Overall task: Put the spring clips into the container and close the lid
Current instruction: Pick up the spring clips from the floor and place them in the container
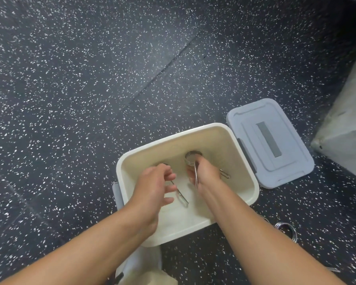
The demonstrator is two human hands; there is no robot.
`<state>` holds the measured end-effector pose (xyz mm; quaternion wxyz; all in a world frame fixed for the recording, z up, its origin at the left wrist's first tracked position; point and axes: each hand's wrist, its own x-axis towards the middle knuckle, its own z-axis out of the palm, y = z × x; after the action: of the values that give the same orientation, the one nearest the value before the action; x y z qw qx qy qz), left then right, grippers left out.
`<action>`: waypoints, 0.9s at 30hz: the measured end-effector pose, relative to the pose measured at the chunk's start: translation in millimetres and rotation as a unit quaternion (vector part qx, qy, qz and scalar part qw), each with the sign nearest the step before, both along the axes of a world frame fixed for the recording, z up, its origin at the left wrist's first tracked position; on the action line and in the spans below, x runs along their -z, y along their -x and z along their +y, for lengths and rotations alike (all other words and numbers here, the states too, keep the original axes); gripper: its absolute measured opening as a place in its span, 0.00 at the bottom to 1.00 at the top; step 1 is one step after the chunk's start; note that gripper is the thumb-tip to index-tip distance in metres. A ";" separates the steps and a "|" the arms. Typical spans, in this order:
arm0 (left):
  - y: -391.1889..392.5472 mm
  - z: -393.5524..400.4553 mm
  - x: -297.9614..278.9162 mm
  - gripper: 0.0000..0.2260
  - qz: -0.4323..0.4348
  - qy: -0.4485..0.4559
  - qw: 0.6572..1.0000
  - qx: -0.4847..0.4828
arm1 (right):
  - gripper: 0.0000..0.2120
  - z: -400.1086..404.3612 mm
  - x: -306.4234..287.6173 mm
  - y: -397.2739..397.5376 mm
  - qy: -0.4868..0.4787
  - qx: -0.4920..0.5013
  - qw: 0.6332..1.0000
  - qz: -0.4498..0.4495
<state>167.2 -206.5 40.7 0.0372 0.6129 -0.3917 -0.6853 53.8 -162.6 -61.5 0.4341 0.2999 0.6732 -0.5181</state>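
Note:
A cream plastic container (243, 165) stands open on the speckled floor. Both my hands reach into it. My right hand (203, 172) grips a metal spring clip (193, 158), its coil showing above my fingers and one handle beside my wrist. My left hand (152, 186) hovers with fingers spread above another spring clip (182, 198) that lies on the container's bottom. The grey lid (269, 142) lies flat on the floor just right of the container. One more spring clip (287, 230) rests on the floor at the lower right, beside my right forearm.
A pale concrete block (345, 124) stands at the right edge. A grey latch part (116, 194) shows at the container's left side, and a cream and grey object (148, 270) sits below it between my forearms. Dark speckled floor surrounds everything.

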 end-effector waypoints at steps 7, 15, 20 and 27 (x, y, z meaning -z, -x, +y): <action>-1.5 -0.1 -8.2 0.05 -0.027 0.080 0.994 0.071 | 0.08 -1.4 8.1 9.7 -0.059 -0.106 0.992 0.026; 11.6 4.4 -18.6 0.07 -0.024 0.098 0.990 0.101 | 0.15 9.9 -30.4 19.6 -0.051 -0.249 0.967 0.035; 23.3 16.8 -25.6 0.07 -0.011 0.113 0.985 0.130 | 0.18 44.0 -92.1 28.8 0.042 -0.285 0.956 0.061; 41.0 51.3 -26.7 0.07 0.037 0.129 0.970 0.204 | 0.08 130.5 -146.3 52.6 0.083 -0.288 0.926 0.230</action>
<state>126.2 -155.2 67.4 -0.0098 0.4847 -0.5918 -0.6440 1.2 -32.2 84.8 0.4210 -0.0720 0.7664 -0.4797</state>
